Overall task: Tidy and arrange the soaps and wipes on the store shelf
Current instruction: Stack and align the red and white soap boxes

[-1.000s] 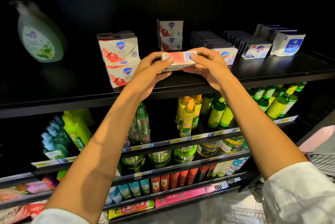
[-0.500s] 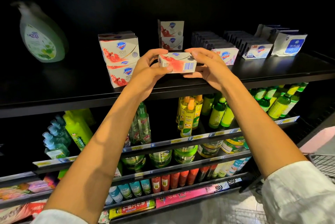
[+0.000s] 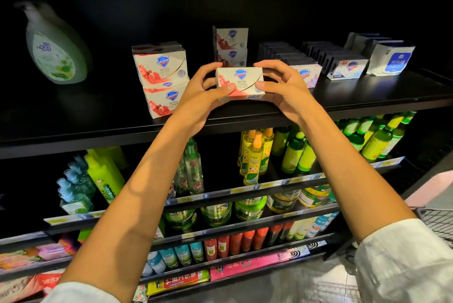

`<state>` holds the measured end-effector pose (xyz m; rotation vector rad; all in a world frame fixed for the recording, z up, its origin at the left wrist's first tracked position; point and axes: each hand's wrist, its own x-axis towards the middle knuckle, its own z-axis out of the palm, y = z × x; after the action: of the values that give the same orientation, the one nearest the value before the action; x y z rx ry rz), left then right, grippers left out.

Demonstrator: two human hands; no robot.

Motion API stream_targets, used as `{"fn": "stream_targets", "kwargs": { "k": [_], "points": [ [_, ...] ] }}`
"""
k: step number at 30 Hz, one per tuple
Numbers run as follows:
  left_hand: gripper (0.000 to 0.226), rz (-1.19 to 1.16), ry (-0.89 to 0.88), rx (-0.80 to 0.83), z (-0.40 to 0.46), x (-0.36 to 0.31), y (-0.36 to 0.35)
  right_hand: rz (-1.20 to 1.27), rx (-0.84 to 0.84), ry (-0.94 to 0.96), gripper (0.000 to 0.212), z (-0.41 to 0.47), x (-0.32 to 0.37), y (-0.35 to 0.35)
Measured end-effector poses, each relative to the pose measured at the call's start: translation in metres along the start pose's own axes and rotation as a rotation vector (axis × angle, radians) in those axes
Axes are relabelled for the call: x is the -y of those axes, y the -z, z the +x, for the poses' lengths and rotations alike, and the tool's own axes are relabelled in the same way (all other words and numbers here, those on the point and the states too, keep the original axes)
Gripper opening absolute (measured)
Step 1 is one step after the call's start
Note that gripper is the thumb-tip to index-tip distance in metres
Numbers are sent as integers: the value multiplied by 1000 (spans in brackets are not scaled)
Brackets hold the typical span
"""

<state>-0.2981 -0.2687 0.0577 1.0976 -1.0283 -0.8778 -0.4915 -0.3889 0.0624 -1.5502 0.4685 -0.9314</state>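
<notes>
A white and red soap box stands with its front label facing me, just above the front of the black shelf. My left hand grips its left end and my right hand grips its right end, thumbs on the front face. To the left stands a stack of two matching soap boxes. Two more soap boxes are stacked further back behind the held box. A pink-labelled soap box, rows of dark soap boxes and wipes packs fill the right of the shelf.
A green hand-wash bottle stands at the far left of the same shelf. Lower shelves hold green and yellow bottles and small coloured bottles. A wire cart edge shows at the lower right.
Both hands have turned the soap box from lying flat to standing with its front label toward me, and kept hold of it at the shelf front.
</notes>
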Motion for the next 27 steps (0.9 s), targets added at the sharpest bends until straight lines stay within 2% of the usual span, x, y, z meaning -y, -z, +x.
{"fn": "stream_targets", "kwargs": {
  "k": [4, 11, 19, 24, 27],
  "points": [
    [56, 69, -6, -46, 0, 1, -1, -56, 8, -8, 45, 2, -2, -1],
    [58, 105, -18, -46, -6, -1, -3, -101, 36, 2, 33, 3, -5, 1],
    [43, 179, -124, -224, -17, -5, -5, -155, 121, 12, 54, 7, -9, 0],
    [42, 272, -255, -322, -40, -27, 1, -443, 206, 22, 44, 5, -8, -6],
    [43, 273, -344, -377, -54, -41, 18, -703, 298, 60, 47, 6, -9, -8]
  ]
}}
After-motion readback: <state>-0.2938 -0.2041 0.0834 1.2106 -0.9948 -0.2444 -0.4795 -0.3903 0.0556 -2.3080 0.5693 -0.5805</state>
